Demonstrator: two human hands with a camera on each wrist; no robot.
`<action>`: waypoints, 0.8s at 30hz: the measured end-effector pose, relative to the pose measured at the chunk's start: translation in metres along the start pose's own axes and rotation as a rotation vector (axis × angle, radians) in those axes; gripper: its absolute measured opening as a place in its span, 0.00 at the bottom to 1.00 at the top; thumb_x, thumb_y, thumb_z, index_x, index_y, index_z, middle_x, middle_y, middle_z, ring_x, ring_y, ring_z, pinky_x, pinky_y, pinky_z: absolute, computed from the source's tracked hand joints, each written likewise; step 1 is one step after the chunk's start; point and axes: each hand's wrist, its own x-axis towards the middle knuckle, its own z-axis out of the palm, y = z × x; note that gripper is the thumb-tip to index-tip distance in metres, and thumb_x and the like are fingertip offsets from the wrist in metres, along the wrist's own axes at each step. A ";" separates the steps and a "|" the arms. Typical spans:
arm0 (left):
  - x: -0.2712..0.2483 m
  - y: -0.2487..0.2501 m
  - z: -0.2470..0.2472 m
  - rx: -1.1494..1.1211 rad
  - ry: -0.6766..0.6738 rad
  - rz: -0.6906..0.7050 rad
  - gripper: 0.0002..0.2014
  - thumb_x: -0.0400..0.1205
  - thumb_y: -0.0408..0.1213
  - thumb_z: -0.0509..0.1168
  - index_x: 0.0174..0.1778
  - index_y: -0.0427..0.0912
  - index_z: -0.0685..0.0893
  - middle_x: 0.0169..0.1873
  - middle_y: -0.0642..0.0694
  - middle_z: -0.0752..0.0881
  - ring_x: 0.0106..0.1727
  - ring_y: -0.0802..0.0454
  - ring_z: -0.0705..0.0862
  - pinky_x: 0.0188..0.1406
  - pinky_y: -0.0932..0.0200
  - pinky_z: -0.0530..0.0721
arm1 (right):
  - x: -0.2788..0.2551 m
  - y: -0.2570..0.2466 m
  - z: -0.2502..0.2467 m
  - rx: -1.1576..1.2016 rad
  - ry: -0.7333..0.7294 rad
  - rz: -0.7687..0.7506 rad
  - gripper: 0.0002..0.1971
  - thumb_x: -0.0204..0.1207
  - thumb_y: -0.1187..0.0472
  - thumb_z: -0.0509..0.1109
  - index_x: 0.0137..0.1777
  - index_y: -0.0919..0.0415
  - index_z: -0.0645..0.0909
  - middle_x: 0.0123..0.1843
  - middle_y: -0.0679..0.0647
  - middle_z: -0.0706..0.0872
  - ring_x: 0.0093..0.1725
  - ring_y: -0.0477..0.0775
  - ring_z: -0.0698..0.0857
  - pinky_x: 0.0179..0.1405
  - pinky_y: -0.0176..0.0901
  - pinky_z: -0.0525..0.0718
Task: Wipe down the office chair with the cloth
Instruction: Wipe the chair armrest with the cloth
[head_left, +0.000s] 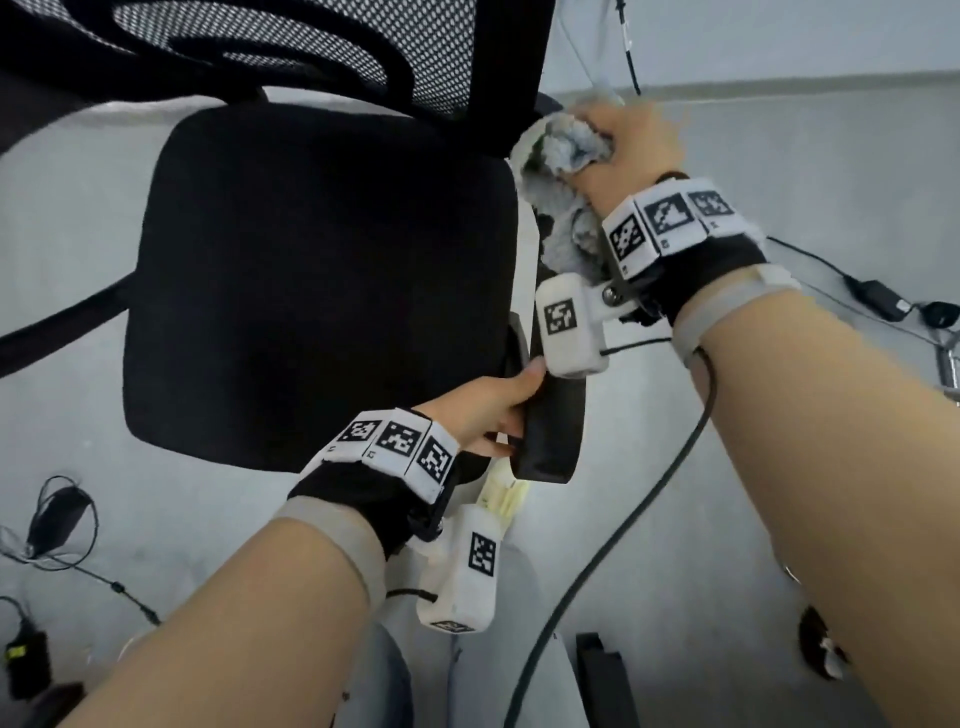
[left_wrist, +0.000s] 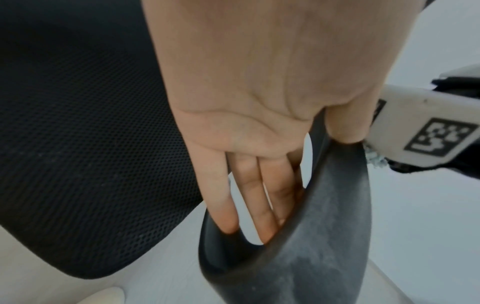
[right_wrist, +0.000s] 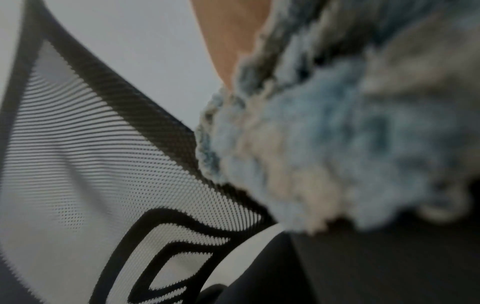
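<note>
The black office chair fills the head view, with its padded seat (head_left: 311, 286) in the middle and its mesh backrest (head_left: 322, 47) at the top. My left hand (head_left: 511, 410) grips the front of the black right armrest (head_left: 550, 431). In the left wrist view the thumb lies on top of the armrest (left_wrist: 324, 236) and the fingers (left_wrist: 249, 195) reach inside its loop, beside the seat (left_wrist: 91, 144). My right hand (head_left: 618, 145) holds a bunched grey-blue fluffy cloth (head_left: 563, 150) at the armrest's rear end, against the backrest's edge. The cloth (right_wrist: 337, 144) touches the mesh backrest (right_wrist: 116, 164) in the blurred right wrist view.
The floor is pale grey. Cables and power adapters lie at the left (head_left: 57, 514) and at the far right (head_left: 878, 299). A black chair base leg (head_left: 62, 327) sticks out to the left. My legs (head_left: 467, 675) are at the bottom edge.
</note>
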 end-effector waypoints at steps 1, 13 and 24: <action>0.000 -0.003 0.000 0.001 0.010 0.002 0.18 0.84 0.52 0.49 0.52 0.43 0.78 0.43 0.48 0.83 0.51 0.55 0.81 0.62 0.55 0.75 | 0.009 0.002 -0.003 0.003 0.024 0.007 0.19 0.73 0.59 0.67 0.65 0.46 0.78 0.61 0.61 0.81 0.60 0.60 0.81 0.59 0.43 0.77; -0.005 -0.024 0.001 0.112 0.055 0.089 0.19 0.85 0.51 0.49 0.49 0.43 0.82 0.53 0.35 0.84 0.52 0.50 0.83 0.59 0.56 0.79 | -0.113 0.014 0.002 0.094 -0.234 0.054 0.24 0.71 0.70 0.65 0.64 0.48 0.79 0.61 0.58 0.83 0.61 0.58 0.80 0.54 0.34 0.69; -0.009 -0.041 -0.001 -0.073 0.013 0.023 0.36 0.80 0.64 0.36 0.62 0.43 0.79 0.56 0.46 0.85 0.61 0.51 0.81 0.52 0.55 0.80 | -0.074 -0.002 -0.004 -0.003 -0.096 0.072 0.19 0.74 0.62 0.67 0.64 0.47 0.78 0.61 0.57 0.85 0.62 0.59 0.81 0.55 0.41 0.75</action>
